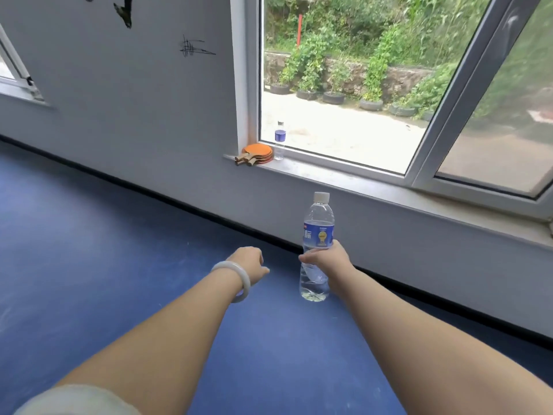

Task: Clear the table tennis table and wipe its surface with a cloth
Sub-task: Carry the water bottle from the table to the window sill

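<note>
Head view showed a clear water bottle (317,223) with a blue label and white cap, upright and part full, carried in the air in front of you above a blue floor (89,235). Your right hand (327,259) gripped it just below the label, fingers and thumb curled around its middle. Your left hand (250,262), with a pale bangle (236,272) at the wrist, held nothing; its fingers were loosely curled.

Ahead, well apart from the bottle, a white window sill (344,178) ran along the wall. At its left end lay a stack of orange paddles (258,152), handles poking out past the edge, with 1 small bottle (280,142) standing just beside them against the glass. The table tennis table and any cloth were out of view.

Judging from this, you were carrying the bottle to the sill. The sill looked narrow, so a bottle set near its front edge could tip and fall to the floor. Setting it down too close to the paddles could nudge the overhanging handles and slide the stack off, or knock the small bottle over. A thin plastic wall gripped mid-body could also flex and slip.
</note>
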The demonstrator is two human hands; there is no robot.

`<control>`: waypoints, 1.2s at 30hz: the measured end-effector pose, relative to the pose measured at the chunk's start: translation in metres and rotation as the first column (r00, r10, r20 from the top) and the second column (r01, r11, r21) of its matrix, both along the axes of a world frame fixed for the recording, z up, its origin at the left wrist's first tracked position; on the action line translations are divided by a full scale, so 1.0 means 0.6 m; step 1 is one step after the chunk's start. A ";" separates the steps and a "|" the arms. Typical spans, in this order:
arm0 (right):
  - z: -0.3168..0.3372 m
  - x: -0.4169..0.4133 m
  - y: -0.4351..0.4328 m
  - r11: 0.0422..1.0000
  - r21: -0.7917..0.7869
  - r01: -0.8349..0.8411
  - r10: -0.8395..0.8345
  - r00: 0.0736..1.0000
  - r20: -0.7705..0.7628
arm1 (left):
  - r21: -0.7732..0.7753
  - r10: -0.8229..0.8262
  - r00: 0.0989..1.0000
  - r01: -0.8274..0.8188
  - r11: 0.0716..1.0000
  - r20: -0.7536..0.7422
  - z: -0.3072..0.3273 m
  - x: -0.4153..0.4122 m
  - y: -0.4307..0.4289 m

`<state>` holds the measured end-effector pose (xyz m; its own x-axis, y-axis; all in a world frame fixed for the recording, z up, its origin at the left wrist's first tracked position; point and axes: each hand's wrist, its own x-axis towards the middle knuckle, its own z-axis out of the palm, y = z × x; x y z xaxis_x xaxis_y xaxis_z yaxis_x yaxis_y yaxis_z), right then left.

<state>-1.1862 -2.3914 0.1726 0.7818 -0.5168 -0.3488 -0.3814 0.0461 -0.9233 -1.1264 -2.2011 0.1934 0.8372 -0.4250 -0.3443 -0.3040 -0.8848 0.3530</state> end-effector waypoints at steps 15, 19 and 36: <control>-0.073 0.570 -0.213 0.992 0.084 -0.096 0.098 0.995 -0.014 | 0.011 0.185 0.982 -0.185 0.983 -0.043 -0.024 0.510 -0.170; -0.077 0.687 -0.249 0.989 0.093 -0.111 0.113 0.993 -0.016 | 0.004 0.233 0.969 -0.233 0.972 -0.078 -0.037 0.615 -0.196; -0.165 1.091 -0.312 0.989 0.110 0.098 -0.083 0.988 -0.130 | 0.032 0.059 0.975 -0.053 0.998 -0.212 -0.133 1.096 -0.257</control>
<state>-0.5319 -2.5786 0.0734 0.6803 -0.5342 -0.5019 -0.4825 0.1890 -0.8552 -0.4687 -2.3553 0.1134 0.7656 -0.3678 -0.5278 -0.1738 -0.9082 0.3808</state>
